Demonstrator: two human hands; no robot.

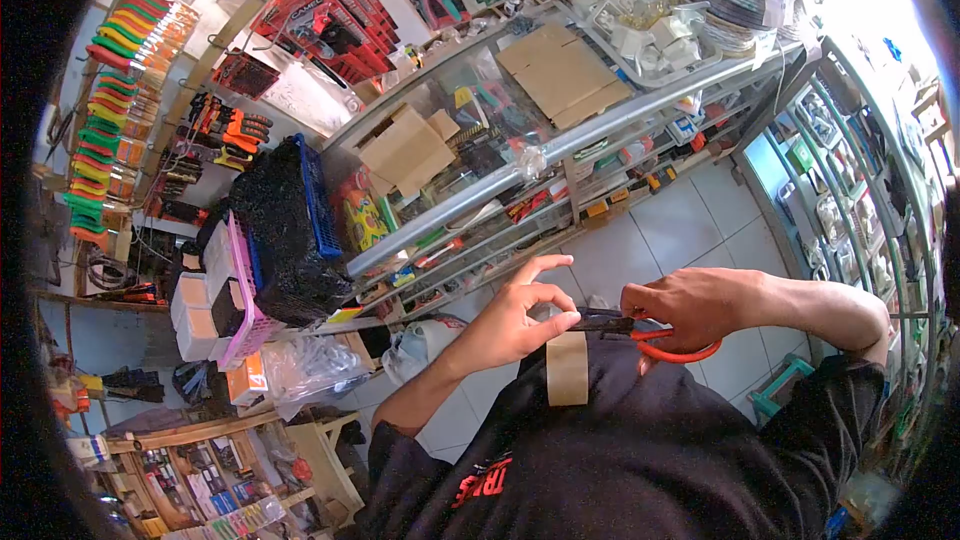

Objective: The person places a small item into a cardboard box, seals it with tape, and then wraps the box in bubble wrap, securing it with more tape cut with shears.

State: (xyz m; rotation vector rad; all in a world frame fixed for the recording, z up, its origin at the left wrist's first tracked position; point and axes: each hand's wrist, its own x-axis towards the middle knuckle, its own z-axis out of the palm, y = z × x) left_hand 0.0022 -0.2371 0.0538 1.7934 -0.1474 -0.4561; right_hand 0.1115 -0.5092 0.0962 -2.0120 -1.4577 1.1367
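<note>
My right hand (680, 308) is closed round the orange handles of a pair of scissors (655, 337), whose dark blades point left toward my left hand. My left hand (530, 315) pinches something small between thumb and index finger, with the other fingers raised; a strip of brown tape or paper (567, 370) hangs just below it, in front of my dark shirt. The blades lie close to the left fingertips, at the strip's upper end. What exactly the pinch holds is partly hidden.
Ahead stands a glass display counter (470, 208) with flat cardboard pieces (565, 75) on top. A pink basket (245, 290) and a black-covered blue crate (318, 200) are at its left. Tools hang on the left wall. Shelves line the right, above a tiled floor (680, 220).
</note>
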